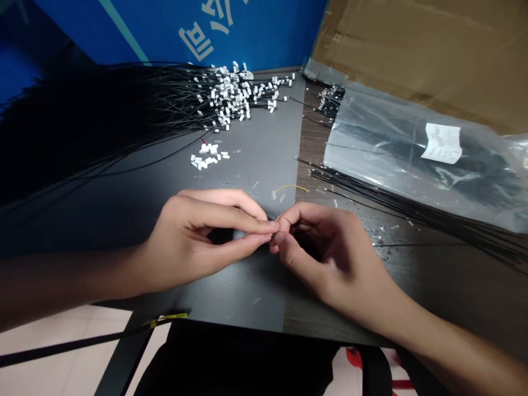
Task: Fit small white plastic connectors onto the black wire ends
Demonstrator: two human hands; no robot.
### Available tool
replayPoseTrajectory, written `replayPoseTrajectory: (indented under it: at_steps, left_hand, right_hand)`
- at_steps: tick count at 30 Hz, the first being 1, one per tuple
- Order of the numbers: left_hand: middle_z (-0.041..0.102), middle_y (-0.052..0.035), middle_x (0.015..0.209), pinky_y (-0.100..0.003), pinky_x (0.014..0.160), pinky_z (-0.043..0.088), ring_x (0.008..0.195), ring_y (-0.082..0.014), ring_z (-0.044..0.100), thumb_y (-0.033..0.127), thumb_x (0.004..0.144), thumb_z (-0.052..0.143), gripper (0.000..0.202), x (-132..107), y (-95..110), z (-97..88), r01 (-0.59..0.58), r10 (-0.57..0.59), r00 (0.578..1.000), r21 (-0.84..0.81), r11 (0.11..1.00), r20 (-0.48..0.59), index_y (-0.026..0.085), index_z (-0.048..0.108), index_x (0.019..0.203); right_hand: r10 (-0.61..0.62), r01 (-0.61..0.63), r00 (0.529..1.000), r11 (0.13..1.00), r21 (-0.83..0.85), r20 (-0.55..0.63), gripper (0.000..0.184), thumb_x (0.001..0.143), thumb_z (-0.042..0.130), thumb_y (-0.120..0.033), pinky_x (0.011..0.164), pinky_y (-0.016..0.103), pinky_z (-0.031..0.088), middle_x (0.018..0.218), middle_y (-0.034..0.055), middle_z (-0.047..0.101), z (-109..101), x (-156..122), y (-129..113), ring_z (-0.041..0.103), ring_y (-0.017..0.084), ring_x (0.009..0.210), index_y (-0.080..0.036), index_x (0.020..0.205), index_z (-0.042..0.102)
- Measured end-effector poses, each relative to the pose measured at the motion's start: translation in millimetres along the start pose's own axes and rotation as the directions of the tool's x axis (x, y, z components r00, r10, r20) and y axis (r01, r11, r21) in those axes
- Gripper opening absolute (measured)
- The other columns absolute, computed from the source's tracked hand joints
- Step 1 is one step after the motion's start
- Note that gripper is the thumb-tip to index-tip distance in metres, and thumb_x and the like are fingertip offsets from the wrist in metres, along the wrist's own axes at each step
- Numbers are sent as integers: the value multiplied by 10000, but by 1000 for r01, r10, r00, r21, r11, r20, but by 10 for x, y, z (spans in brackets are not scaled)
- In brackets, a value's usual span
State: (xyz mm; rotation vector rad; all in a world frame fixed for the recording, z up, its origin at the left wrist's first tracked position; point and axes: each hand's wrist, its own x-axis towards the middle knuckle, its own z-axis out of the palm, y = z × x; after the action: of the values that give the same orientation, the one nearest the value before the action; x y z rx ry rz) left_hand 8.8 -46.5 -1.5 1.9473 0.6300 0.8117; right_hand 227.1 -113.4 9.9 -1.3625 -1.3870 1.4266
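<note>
My left hand [210, 231] is closed in a pinch, thumb and index finger pressed together over something too small to make out. Its fingertips meet those of my right hand [325, 247], also closed in a pinch. A tiny dark bit shows between the touching fingertips. From behind my right hand a thin black wire [421, 245] runs out to the right, in line with the pinch; my fingers hide its end. Just beyond the hands lie a short yellow wire [292, 186] and small clear pieces [282, 198]. Farther back is a small pile of white connector housings [206, 159].
Many black wires with white connectors [231, 96] lie at the back left, before a blue panel [264, 33]. On the right are a black wire bundle [371, 195], a clear plastic bag [379, 132] and a cardboard box [433, 55]. The table's front edge is near my forearms.
</note>
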Motion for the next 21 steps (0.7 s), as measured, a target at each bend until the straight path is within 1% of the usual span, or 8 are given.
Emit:
replayPoseTrajectory:
  at_steps: [3, 9, 16, 21]
  left_hand:
    - [872, -32, 1006, -239, 710, 626, 829, -169, 813, 112, 948, 845, 273, -4, -5, 1, 7, -7, 1000, -2, 1000, 2, 319, 914, 1112]
    - [871, -27, 992, -230, 704, 623, 812, -158, 810, 73, 929, 849, 297, -7, 5, 5, -18, 19, 1000, 6, 1000, -14, 306, 912, 1102]
    - [876, -35, 985, -239, 717, 638, 816, -164, 816, 87, 934, 850, 266, -18, -10, 11, 10, -10, 1000, -12, 1000, -11, 292, 916, 1090]
    - [879, -28, 977, -246, 707, 644, 807, -169, 817, 97, 937, 850, 255, -5, -7, 13, 23, -23, 1000, -22, 1000, -5, 304, 915, 1071]
  right_hand:
    - [9, -9, 1000, 1000, -8, -5, 73, 892, 773, -188, 617, 270, 461, 796, 21, 732, 7, -5, 10, 629, 153, 720, -193, 860, 708]
    - [24, -24, 1000, 999, -21, -5, 71, 882, 776, -186, 613, 278, 454, 767, 7, 711, 8, -12, 6, 609, 149, 690, -198, 873, 707]
    - [30, -30, 1000, 1000, -11, 3, 66, 870, 774, -184, 669, 305, 501, 801, 29, 753, -5, -9, -6, 665, 179, 747, -202, 861, 712]
    - [15, -15, 1000, 1000, -14, -2, 81, 868, 776, -178, 639, 291, 485, 782, 20, 738, -2, 0, -2, 646, 167, 724, -203, 844, 703]
